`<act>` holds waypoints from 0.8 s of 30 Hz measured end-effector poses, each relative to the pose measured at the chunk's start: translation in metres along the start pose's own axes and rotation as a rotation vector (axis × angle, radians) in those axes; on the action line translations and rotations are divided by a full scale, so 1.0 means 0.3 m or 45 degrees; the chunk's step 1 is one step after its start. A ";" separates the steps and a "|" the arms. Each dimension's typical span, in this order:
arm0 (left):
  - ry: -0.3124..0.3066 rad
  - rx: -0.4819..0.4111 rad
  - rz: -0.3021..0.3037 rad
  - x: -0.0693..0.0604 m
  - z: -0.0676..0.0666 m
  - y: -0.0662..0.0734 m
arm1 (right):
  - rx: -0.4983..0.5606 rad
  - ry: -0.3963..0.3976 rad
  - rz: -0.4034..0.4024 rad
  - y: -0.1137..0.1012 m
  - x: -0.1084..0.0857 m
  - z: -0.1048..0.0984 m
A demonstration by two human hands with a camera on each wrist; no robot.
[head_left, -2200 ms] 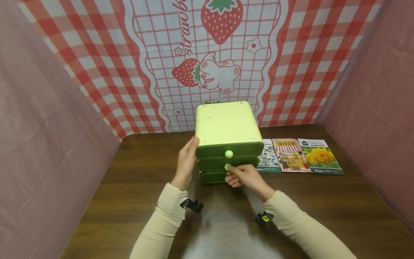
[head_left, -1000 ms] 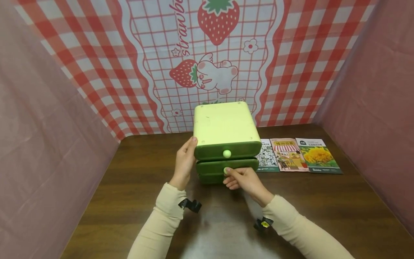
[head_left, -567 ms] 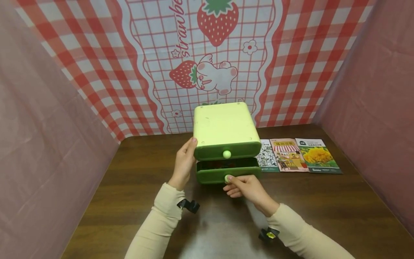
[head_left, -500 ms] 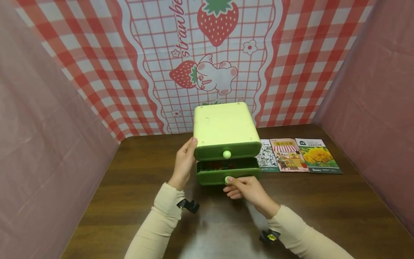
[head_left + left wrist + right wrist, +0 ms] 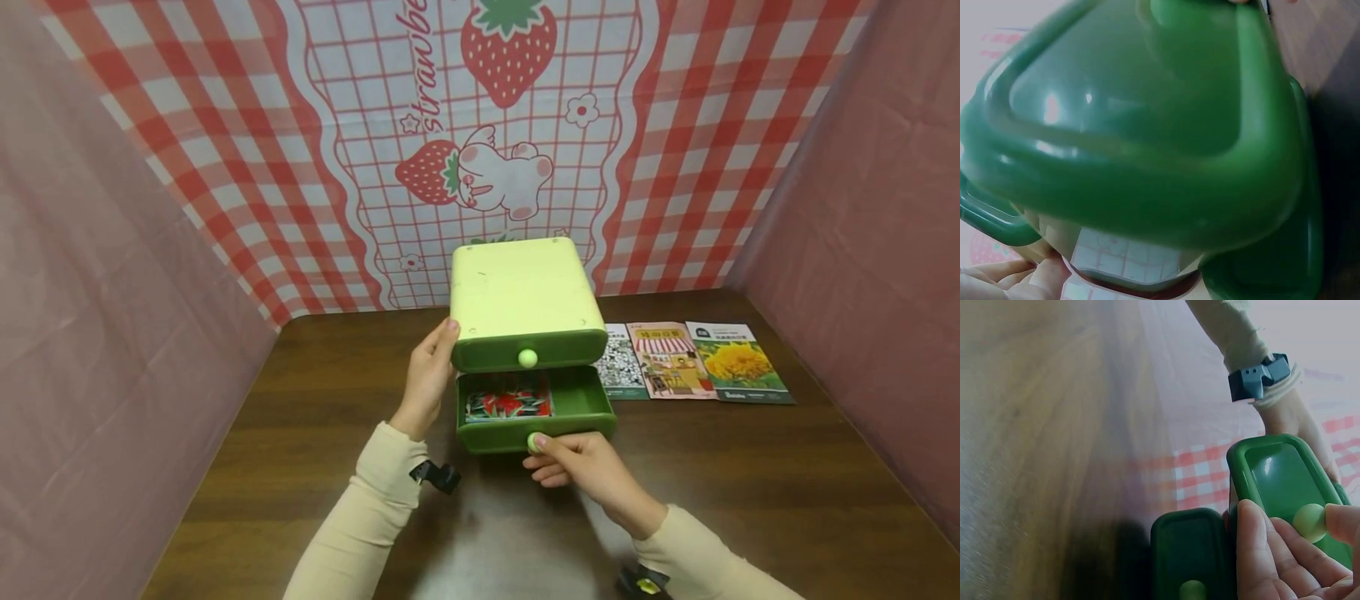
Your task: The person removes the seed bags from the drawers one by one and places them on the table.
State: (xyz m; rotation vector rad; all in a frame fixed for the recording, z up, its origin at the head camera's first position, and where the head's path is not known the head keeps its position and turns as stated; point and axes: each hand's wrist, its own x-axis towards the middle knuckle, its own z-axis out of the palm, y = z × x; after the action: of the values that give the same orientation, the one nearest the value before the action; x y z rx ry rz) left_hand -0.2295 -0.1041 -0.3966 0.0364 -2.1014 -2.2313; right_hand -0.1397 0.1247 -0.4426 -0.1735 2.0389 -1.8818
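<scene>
Cream cloth comes first: two sleeves (image 5: 352,517), a black wrist mount (image 5: 437,476) at each cuff, two mounts in all. Next, the person's right grip (image 5: 588,471), thumb and finger pinching a pale-green round knob (image 5: 533,442). Knob sits on a dark-green, round-cornered, plastic-looking drawer (image 5: 495,437), middle of three, standing out from the cabinet front. Judged light and stiff, its faces slick; the knob, though small, seems the surest hold.

Inside it, toward the left, lies one glossy flat packet (image 5: 510,406) printed with red flowers; whether others lie beneath, cannot tell. Probably thin, bendy, easily creased; best held by an edge.

Bottom drawer (image 5: 1185,550), set farther back, shows in the right wrist view with its bottom knob (image 5: 1193,590). Top drawer (image 5: 487,356) sits in, top knob (image 5: 528,358) free. Tally: three drawers, three knobs.

Left grip (image 5: 427,379) lies along the left side of one pale yellow-green, boxy cabinet (image 5: 521,287), near the front corner; fingers look straight, pressing rather than clasping. Cabinet likely light enough to slide; its sides suit bracing.

Right of it, on the brown wooden counter (image 5: 337,367), three printed packets in a row: white-flower packet (image 5: 621,362), partly hidden; pink shopfront packet (image 5: 672,360); yellow-flower packet (image 5: 742,362). Farthest, one red-and-white checked strawberry cloth (image 5: 675,167).
</scene>
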 end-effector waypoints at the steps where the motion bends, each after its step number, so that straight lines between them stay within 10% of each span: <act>1: 0.001 0.003 0.000 0.000 0.001 0.000 | -0.001 -0.006 0.004 0.003 -0.007 0.000; 24: -0.041 0.016 0.018 -0.002 -0.001 0.000 | 0.000 -0.059 0.020 0.068 -0.097 0.020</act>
State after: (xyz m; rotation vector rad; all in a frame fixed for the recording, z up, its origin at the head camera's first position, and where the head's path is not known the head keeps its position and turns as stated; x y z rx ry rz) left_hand -0.2289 -0.1044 -0.3966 -0.0137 -2.1251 -2.2251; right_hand -0.1075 0.1307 -0.4576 -0.1984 2.0039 -1.8510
